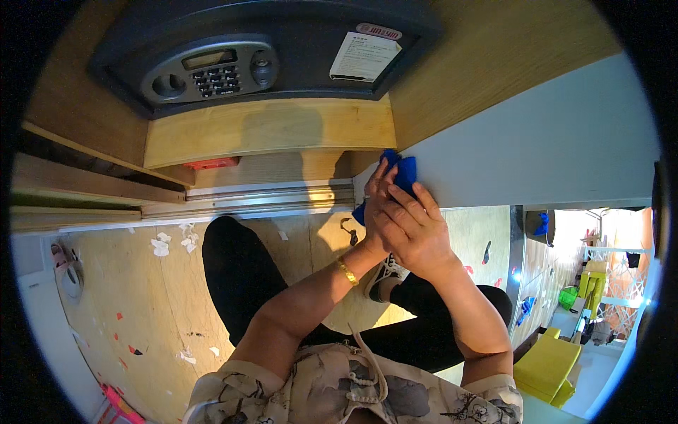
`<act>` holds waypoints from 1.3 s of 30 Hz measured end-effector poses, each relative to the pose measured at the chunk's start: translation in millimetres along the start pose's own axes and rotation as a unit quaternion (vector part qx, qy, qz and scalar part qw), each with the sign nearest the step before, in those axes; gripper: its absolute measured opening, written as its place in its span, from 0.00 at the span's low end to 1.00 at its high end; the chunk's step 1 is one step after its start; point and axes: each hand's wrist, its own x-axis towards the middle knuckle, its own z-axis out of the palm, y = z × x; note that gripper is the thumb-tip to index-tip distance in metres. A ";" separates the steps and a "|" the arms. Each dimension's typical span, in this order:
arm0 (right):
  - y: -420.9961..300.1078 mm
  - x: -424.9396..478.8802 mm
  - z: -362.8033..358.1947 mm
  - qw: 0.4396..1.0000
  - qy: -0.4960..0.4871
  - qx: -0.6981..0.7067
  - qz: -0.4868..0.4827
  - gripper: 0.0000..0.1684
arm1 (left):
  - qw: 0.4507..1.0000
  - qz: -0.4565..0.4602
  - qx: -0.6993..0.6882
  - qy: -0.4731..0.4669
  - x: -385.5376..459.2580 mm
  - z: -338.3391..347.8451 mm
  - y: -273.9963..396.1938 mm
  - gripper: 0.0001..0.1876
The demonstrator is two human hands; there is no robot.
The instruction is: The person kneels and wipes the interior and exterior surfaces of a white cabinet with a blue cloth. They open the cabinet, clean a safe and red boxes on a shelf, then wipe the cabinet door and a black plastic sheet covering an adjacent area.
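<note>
A blue cloth (406, 172) is pressed against the edge of a white cabinet side panel (508, 138), beside the lower shelf. My left hand (377, 206), with a gold-coloured bracelet at the wrist, grips the cloth, part of which sticks out below the fingers. Over it lies my right hand (416, 228), its fingertips touching the cloth and the panel edge. Just left of the hands runs a metal sliding-door track (265, 201) along the cabinet's base.
A dark safe with a keypad (217, 79) fills the upper shelf; a red object (212, 163) lies under the wooden shelf board (265, 127). Paper scraps (161, 245) and slippers (69, 275) are on the floor. Yellow chairs (548, 365) stand at right.
</note>
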 end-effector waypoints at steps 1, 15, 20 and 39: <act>0.2 1.6 0.3 1.000 0.005 0.009 0.001 0.17 | 1.000 -0.011 -0.019 0.003 2.9 -0.3 -0.5 0.32; 1.0 12.8 36.4 0.996 -0.085 0.010 -0.029 0.15 | 0.904 -0.017 0.367 -0.217 -39.9 -10.2 -149.5 0.21; 0.1 19.1 34.3 0.989 -0.147 0.022 -0.012 0.14 | 0.911 0.059 0.350 -0.208 -26.3 -44.6 -145.5 0.20; -11.6 26.9 93.6 0.944 -0.322 0.039 -0.066 0.15 | 0.749 -0.198 0.545 -0.320 -15.2 -271.4 -178.4 0.33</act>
